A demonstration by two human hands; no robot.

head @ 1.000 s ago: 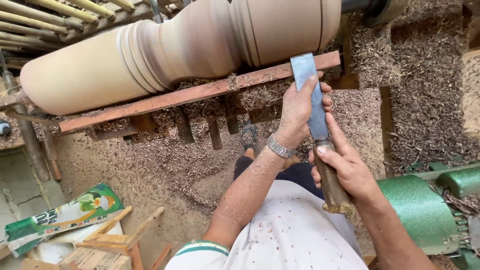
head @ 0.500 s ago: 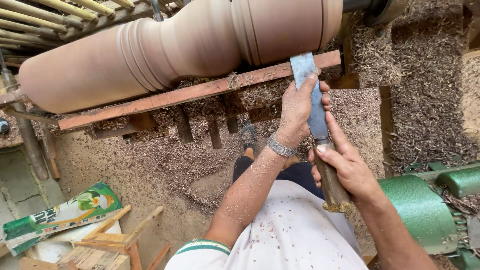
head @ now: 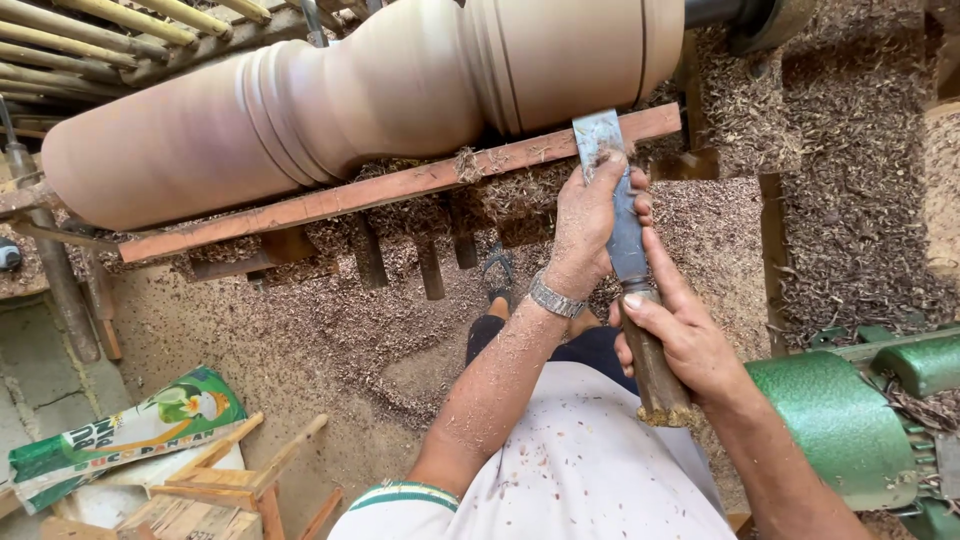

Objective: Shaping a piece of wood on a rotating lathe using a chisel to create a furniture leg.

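A big turned wooden piece (head: 380,100) with grooves and a bulging profile lies across the lathe at the top. Below it runs a long reddish tool rest bar (head: 330,205). A wide flat chisel (head: 606,170) with a wooden handle rests on that bar, its blade end at the wood. My left hand (head: 590,215), with a metal wristwatch, grips the blade close to the bar. My right hand (head: 680,335) wraps the handle lower down. Sawdust covers both forearms.
Wood shavings (head: 860,200) pile thick on the ground and frame. A green machine housing (head: 850,430) sits at the lower right. A green printed bag (head: 120,435) and scrap wooden pieces (head: 230,480) lie at the lower left. Thin poles (head: 100,30) lie at the upper left.
The view has shifted slightly. Both hands keep the same grip on the chisel at the tool rest.
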